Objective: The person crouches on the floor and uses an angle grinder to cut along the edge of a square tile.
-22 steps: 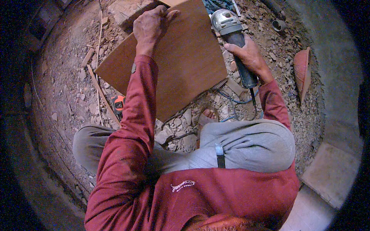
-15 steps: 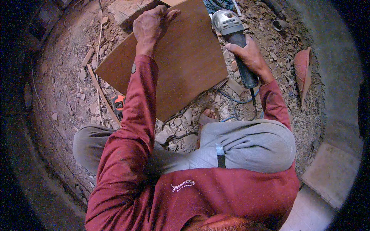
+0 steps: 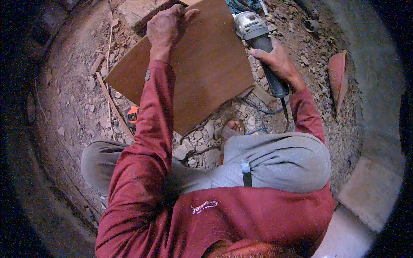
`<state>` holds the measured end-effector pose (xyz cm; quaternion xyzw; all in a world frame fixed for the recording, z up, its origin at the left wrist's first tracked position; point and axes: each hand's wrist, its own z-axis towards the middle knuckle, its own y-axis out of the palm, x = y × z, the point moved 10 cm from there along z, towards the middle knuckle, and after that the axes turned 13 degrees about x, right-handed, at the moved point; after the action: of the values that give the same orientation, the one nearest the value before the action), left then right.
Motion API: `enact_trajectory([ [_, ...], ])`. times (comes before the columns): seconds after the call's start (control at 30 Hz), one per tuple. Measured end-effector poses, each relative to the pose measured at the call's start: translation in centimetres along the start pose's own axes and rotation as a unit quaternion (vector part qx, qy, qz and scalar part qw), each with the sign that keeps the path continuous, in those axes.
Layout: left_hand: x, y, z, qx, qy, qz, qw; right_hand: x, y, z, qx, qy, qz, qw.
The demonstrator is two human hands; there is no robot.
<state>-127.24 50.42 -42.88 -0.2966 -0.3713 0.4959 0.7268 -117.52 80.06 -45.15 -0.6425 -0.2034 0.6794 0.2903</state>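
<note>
Head view showed a person crouched over rubble-strewn ground (image 3: 73, 99), looking down on a large brown tile (image 3: 206, 73) that lay tilted across the debris in front of the knees. The left hand (image 3: 165, 28) rested on the far edge of the tile, fingers curled over that edge and gripping it, the red sleeve running down across the tile's face. The right hand (image 3: 277, 62) was closed around the dark handle of an angle grinder (image 3: 258, 41), whose grey metal head sat just beside the tile's right edge, near its far corner; whether the disc touched the tile could not be told. The two hands were well apart, one on each side of the tile.

A blue cable (image 3: 262, 114) trailed from the grinder's handle over the rubble toward a sandalled foot (image 3: 232, 129), which stood just beside the tile's near corner. An orange tape measure (image 3: 131, 116) lay near the tile's left edge, partly hidden by the left arm, with thin wooden strips (image 3: 112, 105) beside it. A curved reddish shard (image 3: 337, 77) lay well apart to the right, near a grey wall. A pale slab (image 3: 372, 189) sat at the lower right.
</note>
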Motion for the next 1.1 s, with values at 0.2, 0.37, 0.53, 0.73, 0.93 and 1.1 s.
enact_trajectory([
  [0.2,-1.4,1.8,-0.2,0.031,0.006,-0.029,0.999,-0.1,-0.6,0.3,0.009,0.013,-0.023,1.000],
  [0.37,-1.5,1.6,-0.1,0.045,0.024,-0.032,0.998,0.6,-0.5,0.6,-0.014,0.018,-0.043,0.999],
  [0.53,-2.0,1.9,0.0,0.047,0.012,-0.025,0.999,0.7,-0.3,0.7,-0.011,0.007,-0.032,0.999],
  [0.73,-1.7,2.5,0.1,0.012,0.017,-0.018,1.000,0.4,-0.5,0.6,-0.010,0.001,-0.038,0.999],
  [0.93,-1.2,1.6,0.0,0.021,0.002,-0.023,1.000,0.7,-0.5,0.8,0.008,-0.044,-0.037,0.998],
  [1.1,-0.5,1.1,0.1,0.011,0.006,-0.019,1.000,1.2,-0.7,0.4,0.013,-0.005,-0.050,0.999],
])
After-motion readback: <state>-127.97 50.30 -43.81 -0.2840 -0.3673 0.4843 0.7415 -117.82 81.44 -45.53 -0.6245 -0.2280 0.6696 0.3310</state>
